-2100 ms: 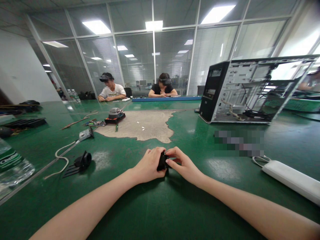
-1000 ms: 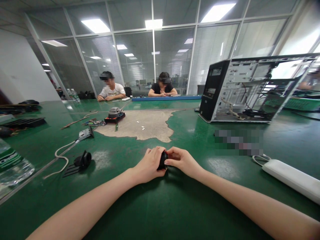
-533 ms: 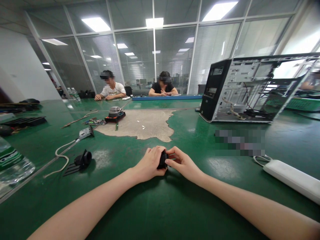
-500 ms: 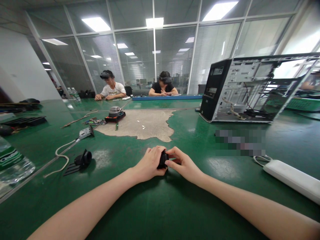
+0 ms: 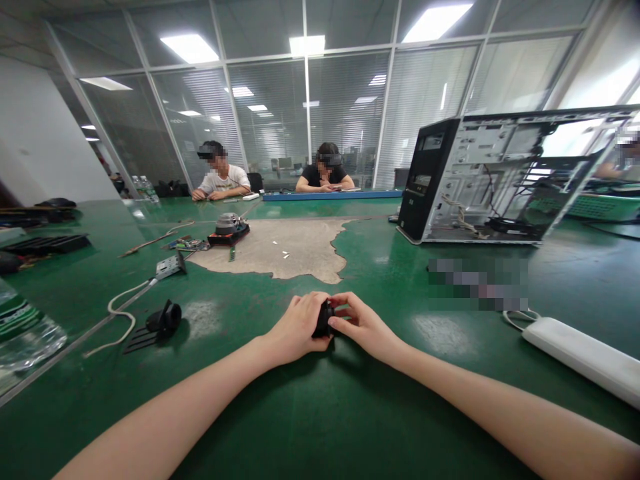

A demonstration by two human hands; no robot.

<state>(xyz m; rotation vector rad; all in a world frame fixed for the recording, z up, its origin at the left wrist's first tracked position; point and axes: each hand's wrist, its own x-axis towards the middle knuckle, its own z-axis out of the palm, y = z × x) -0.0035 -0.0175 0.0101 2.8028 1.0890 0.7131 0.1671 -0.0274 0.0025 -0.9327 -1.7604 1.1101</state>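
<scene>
A small black part (image 5: 324, 323) is held between my two hands just above or on the green table (image 5: 300, 413). My left hand (image 5: 299, 327) wraps round its left side, thumb below and fingers over the top. From the right, my right hand (image 5: 357, 321) pinches the same part with thumb and fingertips. Fingers cover much of the part, so its full shape is hidden. Left of my hands lies a black plastic piece with a round opening and thin prongs (image 5: 163, 323).
An open computer case (image 5: 433, 180) stands at the right, near a white power strip (image 5: 575, 347). A plastic bottle (image 5: 30, 327), a metal bracket (image 5: 170, 266) and a heatsink with a fan (image 5: 229, 229) are on the left. Two people sit across the table.
The fingers of my right hand have shifted slightly on the black part. The whole view has moved a little, and both hands still hold the part.
</scene>
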